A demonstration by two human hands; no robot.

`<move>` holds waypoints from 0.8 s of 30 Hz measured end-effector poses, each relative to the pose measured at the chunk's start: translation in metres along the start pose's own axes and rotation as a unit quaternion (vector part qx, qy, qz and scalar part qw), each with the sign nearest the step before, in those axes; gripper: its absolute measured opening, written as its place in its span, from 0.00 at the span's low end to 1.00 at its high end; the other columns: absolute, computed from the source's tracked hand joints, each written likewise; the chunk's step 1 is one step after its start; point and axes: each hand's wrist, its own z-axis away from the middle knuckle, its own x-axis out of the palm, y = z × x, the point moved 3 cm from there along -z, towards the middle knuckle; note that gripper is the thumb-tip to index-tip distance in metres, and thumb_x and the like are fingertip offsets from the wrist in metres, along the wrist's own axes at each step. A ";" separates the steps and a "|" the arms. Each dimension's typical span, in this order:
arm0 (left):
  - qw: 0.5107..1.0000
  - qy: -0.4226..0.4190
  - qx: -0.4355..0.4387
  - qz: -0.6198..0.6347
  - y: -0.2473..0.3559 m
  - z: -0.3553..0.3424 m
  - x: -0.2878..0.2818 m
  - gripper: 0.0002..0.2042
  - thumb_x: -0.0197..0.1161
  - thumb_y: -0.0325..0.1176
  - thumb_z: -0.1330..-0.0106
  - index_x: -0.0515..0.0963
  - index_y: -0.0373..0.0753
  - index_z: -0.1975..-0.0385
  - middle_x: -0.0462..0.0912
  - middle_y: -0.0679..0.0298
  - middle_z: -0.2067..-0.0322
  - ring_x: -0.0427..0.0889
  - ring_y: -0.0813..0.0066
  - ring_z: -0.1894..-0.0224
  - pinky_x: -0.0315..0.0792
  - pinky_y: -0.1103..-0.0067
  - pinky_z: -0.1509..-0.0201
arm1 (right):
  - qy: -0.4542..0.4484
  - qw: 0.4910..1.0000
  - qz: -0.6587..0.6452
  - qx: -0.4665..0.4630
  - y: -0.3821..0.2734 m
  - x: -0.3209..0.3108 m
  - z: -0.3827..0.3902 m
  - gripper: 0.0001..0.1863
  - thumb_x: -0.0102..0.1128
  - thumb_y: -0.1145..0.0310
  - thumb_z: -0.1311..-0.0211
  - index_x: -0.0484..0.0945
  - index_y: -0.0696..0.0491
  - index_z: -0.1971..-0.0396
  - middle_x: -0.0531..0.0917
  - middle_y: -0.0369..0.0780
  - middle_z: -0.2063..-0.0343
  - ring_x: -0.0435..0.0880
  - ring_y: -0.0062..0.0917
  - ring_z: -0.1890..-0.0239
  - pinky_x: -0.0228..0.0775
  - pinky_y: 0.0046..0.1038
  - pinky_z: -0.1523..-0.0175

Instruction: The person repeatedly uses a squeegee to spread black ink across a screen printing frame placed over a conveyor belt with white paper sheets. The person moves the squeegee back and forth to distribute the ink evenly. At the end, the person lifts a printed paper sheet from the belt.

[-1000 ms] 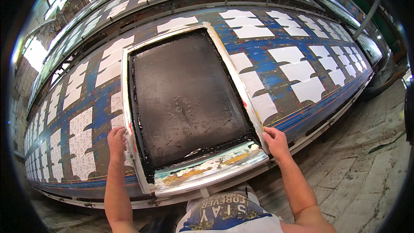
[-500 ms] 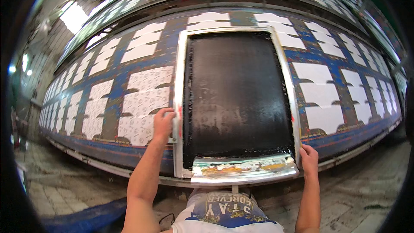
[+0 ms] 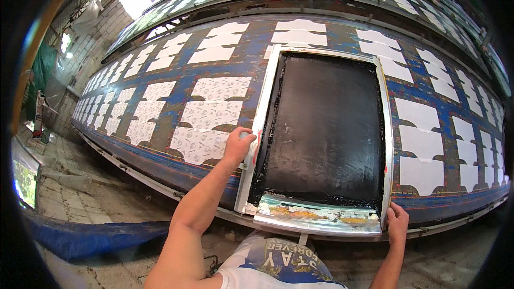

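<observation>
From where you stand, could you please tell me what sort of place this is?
Probably a screen-printing workshop: I see a framed dark screen, a long colour-stained table, and rows of white cut pieces, some carrying a repeated pattern.

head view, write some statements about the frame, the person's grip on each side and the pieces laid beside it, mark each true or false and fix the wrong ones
1. The left grip is at the left side of the frame. True.
2. The right grip is at the frame's far edge. False: it is at the right side, close to the near end.
3. The panel inside the frame is white. False: it is black.
4. A paint-smeared metal strip lies across the frame's near end. True.
5. The near-row pieces just left of the frame bear a print. True.
6. The near-row pieces just right of the frame are printed too. False: they look plain white.
</observation>
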 end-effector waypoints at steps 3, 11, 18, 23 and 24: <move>0.998 -0.003 -0.008 -0.055 -0.006 -0.002 0.003 0.20 0.76 0.42 0.34 0.88 0.35 0.50 0.91 0.45 0.50 0.90 0.52 0.45 0.80 0.64 0.38 | 0.035 0.987 0.136 -0.071 -0.026 0.007 0.014 0.21 0.67 0.77 0.27 0.85 0.63 0.37 0.92 0.47 0.47 0.89 0.36 0.47 0.80 0.38 0.40; 0.956 0.080 0.173 -0.222 0.042 0.022 0.002 0.36 0.76 0.41 0.34 0.73 0.35 0.28 0.80 0.44 0.35 0.80 0.43 0.33 0.74 0.54 0.29 | -0.036 0.911 0.193 -0.363 -0.121 0.070 0.081 0.23 0.74 0.79 0.39 0.87 0.56 0.42 0.89 0.51 0.45 0.87 0.51 0.41 0.79 0.48 0.33; 0.826 -0.342 0.314 0.321 0.205 0.139 0.023 0.11 0.77 0.34 0.28 0.89 0.38 0.50 0.90 0.57 0.49 0.88 0.62 0.43 0.80 0.65 0.35 | -0.177 0.850 0.242 -0.434 -0.143 0.108 0.118 0.28 0.80 0.74 0.49 0.88 0.52 0.43 0.88 0.49 0.44 0.85 0.50 0.41 0.80 0.50 0.37; 0.351 -0.619 0.269 0.649 0.318 0.265 0.001 0.46 0.57 0.73 0.24 0.73 0.35 0.24 0.83 0.51 0.35 0.81 0.62 0.32 0.73 0.65 0.31 | -0.184 0.816 0.329 -0.438 -0.139 0.125 0.129 0.35 0.79 0.73 0.51 0.84 0.51 0.37 0.88 0.48 0.45 0.85 0.50 0.40 0.78 0.52 0.36; 0.249 -0.614 0.298 0.687 0.334 0.284 -0.004 0.51 0.53 0.79 0.23 0.71 0.34 0.20 0.82 0.50 0.32 0.79 0.60 0.28 0.72 0.64 0.28 | -0.171 0.814 0.336 -0.442 -0.141 0.126 0.132 0.37 0.79 0.73 0.51 0.83 0.50 0.36 0.88 0.48 0.45 0.85 0.50 0.40 0.77 0.53 0.36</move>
